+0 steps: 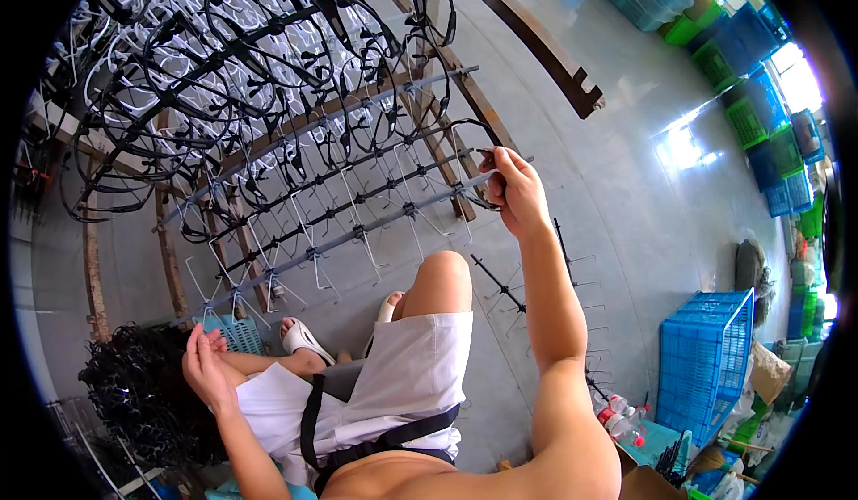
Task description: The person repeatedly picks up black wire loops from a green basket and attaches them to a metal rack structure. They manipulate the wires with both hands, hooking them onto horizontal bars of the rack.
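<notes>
My right hand (pixel 517 194) is raised at the right end of a grey hooked rod (pixel 380 225). Its fingers are closed on a black curved plastic frame (pixel 480 125), partly hidden behind them. The rod carries several thin bent wire hooks. Low at the left is my left hand (pixel 207 373), its fingers loosely bent and apart, with nothing visible in them. It is nearest to a big heap of black curved plastic pieces (pixel 143 388) and a small light-blue basket (pixel 234 333).
A brown metal rack (pixel 465 98) bears rows of black and white curved frames (pixel 295 44). More hooked rods (pixel 500 287) lie right of my knee. A blue crate (pixel 702 361) and plastic bottles (pixel 623 420) stand at right. Stacked blue and green crates (pixel 760 116) line the far right.
</notes>
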`<act>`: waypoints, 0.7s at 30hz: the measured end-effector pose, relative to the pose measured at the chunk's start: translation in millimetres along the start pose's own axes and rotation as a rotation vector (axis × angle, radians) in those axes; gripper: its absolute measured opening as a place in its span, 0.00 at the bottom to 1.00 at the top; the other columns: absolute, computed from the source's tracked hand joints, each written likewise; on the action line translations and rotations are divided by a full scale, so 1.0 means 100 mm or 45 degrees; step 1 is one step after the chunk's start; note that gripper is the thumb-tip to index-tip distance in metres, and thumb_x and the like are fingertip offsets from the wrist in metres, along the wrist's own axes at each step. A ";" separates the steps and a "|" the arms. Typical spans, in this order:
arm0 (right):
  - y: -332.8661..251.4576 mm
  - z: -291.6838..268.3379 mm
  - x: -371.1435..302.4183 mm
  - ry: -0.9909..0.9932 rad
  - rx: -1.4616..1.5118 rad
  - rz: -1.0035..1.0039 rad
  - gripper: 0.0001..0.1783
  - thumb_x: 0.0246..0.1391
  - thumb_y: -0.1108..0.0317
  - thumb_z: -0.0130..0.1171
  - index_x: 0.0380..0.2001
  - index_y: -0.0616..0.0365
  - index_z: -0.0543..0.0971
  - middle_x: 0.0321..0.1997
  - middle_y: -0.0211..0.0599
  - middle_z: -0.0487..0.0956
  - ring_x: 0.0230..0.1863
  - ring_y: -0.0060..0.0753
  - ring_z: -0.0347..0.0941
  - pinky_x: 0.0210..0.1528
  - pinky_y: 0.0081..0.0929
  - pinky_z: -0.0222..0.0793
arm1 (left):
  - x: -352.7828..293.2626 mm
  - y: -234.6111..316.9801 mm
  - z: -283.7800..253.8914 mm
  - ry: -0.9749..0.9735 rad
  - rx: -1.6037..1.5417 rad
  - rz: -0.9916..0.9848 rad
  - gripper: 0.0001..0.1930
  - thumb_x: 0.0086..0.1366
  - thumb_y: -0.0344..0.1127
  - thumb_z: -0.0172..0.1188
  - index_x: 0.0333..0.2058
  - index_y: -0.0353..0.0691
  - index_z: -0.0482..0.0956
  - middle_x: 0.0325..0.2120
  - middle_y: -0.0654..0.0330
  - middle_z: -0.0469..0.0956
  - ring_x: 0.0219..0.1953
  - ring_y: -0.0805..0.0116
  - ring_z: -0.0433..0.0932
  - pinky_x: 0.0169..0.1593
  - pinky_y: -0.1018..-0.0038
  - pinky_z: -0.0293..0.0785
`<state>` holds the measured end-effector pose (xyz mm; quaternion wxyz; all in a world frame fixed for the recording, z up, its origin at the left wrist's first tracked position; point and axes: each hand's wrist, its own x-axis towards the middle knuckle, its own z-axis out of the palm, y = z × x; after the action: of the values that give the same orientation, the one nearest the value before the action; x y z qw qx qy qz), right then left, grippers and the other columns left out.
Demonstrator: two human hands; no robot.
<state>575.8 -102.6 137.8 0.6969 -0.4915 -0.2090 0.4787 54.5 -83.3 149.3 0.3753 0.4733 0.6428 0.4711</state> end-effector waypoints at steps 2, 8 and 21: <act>0.03 -0.02 0.03 0.001 -0.012 0.045 0.15 0.64 0.60 0.46 0.36 0.61 0.75 0.29 0.28 0.73 0.18 0.12 0.54 0.19 0.14 0.47 | 0.04 -0.02 0.01 -0.013 -0.046 -0.018 0.15 0.68 0.34 0.47 0.49 0.31 0.72 0.35 0.53 0.77 0.31 0.71 0.75 0.38 0.75 0.72; -0.03 0.09 -0.06 -0.039 0.016 0.042 0.16 0.64 0.59 0.46 0.34 0.62 0.75 0.26 0.26 0.72 0.17 0.13 0.51 0.19 0.16 0.47 | -0.01 -0.10 -0.05 -0.015 -0.096 -0.036 0.15 0.68 0.35 0.48 0.48 0.31 0.72 0.35 0.53 0.77 0.34 0.69 0.76 0.39 0.75 0.72; 0.53 -0.24 -0.62 -0.099 0.208 -0.294 0.20 0.54 0.74 0.57 0.50 0.64 0.70 0.38 0.26 0.71 0.39 0.17 0.66 0.43 0.17 0.63 | 0.08 -0.10 -0.07 -0.049 -0.164 -0.085 0.18 0.69 0.39 0.49 0.50 0.32 0.70 0.39 0.53 0.77 0.40 0.68 0.75 0.47 0.73 0.71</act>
<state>541.3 -165.1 91.4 0.7764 -0.3868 -0.2512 0.4296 43.3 -78.0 141.8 0.4327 0.4354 0.6192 0.4898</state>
